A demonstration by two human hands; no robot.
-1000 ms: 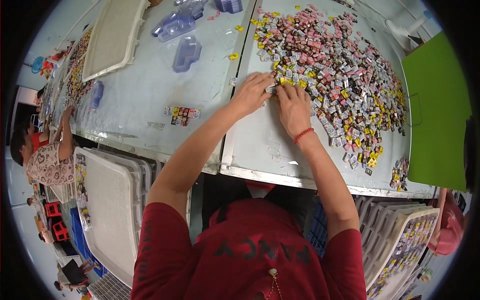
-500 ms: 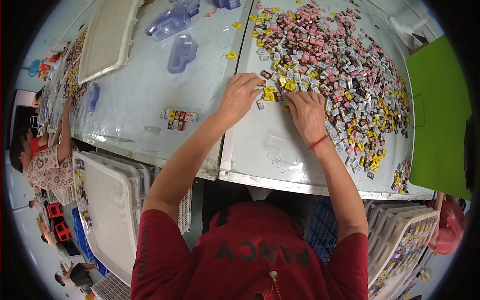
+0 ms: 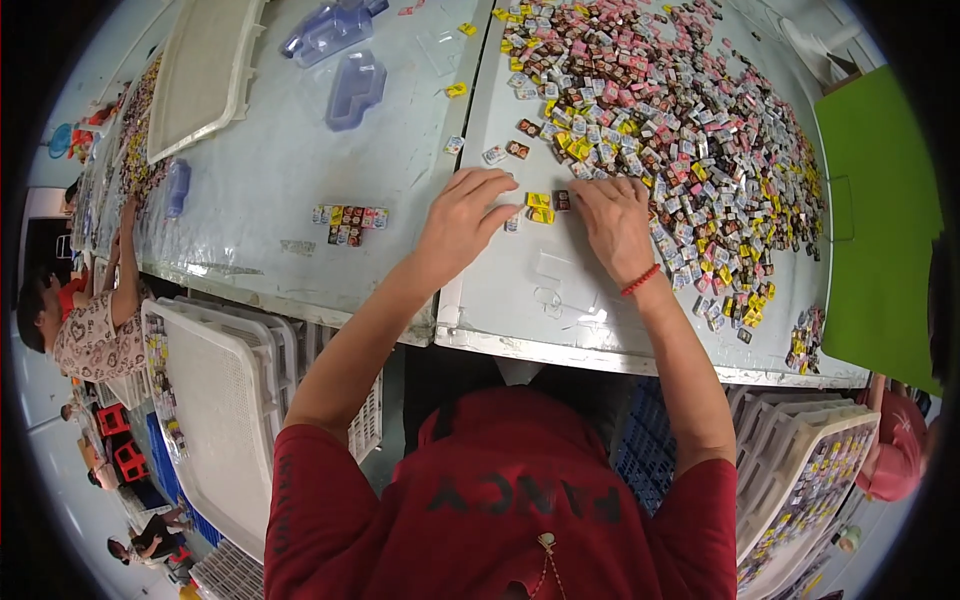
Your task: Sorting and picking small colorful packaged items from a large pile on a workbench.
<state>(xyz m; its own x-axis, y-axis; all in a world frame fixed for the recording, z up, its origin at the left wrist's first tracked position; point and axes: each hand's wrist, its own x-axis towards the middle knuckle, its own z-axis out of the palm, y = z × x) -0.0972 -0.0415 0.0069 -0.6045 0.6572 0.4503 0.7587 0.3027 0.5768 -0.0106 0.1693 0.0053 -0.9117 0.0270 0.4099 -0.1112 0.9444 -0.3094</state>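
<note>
Tabletop (image 3: 500,325), pale and glossy, carries a heap (image 3: 640,95) of tiny, block-shaped pieces (image 3: 578,148) with printed faces in pink, dark brown, white and yellow. Left hand (image 3: 462,222) stands near the heap, thumb parted from the fingers. Right hand (image 3: 615,222) curls at its edge; whether it grips anything, I cannot tell. Between them lie two yellow pieces (image 3: 537,199) and one dark brown piece (image 3: 562,201).

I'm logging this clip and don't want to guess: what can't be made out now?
- Head view: whatever is under the right hand, hidden by the hand itself.
- Head view: the lower layers of the pile of small wrapped pieces, covered by those on top; their fine print is too small.
- Head view: the far end of the upper-left white tray, cut off by the upper edge.
</note>
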